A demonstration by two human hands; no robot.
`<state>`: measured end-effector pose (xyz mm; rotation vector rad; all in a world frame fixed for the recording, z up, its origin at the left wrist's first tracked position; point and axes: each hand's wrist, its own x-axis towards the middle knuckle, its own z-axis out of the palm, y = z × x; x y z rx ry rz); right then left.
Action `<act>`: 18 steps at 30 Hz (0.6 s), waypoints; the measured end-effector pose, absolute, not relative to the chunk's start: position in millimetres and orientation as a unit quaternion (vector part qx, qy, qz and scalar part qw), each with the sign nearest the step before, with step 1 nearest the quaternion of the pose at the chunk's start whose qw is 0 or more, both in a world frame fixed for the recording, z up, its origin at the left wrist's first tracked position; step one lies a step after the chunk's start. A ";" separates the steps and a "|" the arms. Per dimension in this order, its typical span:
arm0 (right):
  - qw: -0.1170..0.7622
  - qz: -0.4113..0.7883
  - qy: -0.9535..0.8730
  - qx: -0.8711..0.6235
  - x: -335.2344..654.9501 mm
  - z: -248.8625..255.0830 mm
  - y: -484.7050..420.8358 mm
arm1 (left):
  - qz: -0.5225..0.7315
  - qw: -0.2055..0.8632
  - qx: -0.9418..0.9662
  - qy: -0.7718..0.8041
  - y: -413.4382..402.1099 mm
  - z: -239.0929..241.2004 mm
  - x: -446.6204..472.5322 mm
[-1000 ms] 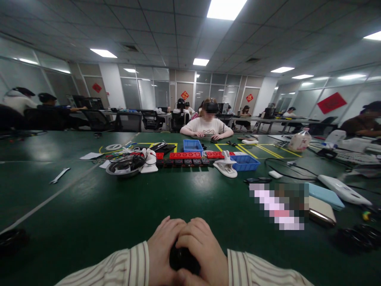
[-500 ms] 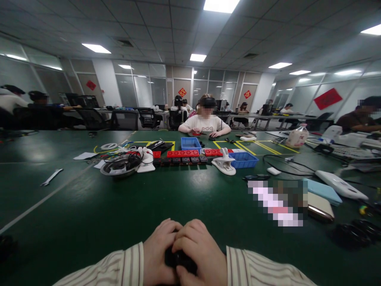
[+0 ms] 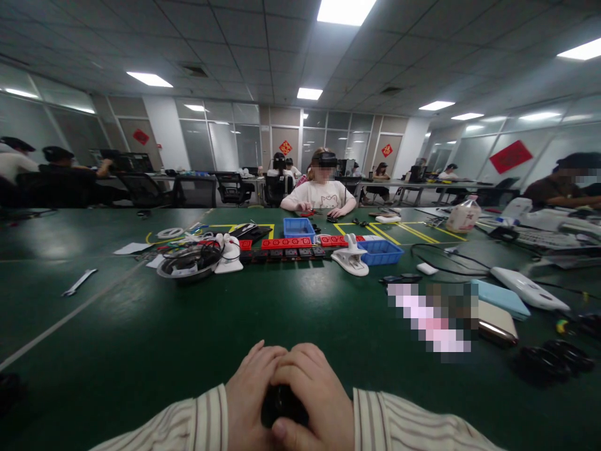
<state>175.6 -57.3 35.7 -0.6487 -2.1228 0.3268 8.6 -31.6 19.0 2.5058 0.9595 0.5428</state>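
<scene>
At the near edge of the green table, my left hand (image 3: 248,391) and my right hand (image 3: 322,394) close together around a dark, glossy, rounded object (image 3: 280,404). Fingers cover much of it, so I cannot make out its kind. The left fingers wrap its far left side. The right fingers curl over the top from the right, with the right thumb along the near side. Fingertips of both hands meet above the object.
Beyond the hands lie a metal bowl of cables (image 3: 188,266), red and black blocks (image 3: 288,244), blue bins (image 3: 382,252) and a white clip stand (image 3: 351,257). A wrench (image 3: 79,283) is left; a cream power bank (image 3: 498,322) lies right. A person (image 3: 323,188) sits opposite.
Both hands stay around the black object, which shows a little more between them. The right thumb has shifted slightly. The whole view has moved a little.
</scene>
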 end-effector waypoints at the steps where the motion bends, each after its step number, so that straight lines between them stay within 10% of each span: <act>1: 0.439 0.134 -0.839 -0.292 174.3 33.5 -57.9 | 0.195 0.190 0.897 0.347 -32.4 18.9 9.0; 18: 0.399 0.124 -0.890 -0.183 176.0 32.1 -48.5 | 0.172 0.251 0.890 0.338 -23.0 19.9 9.7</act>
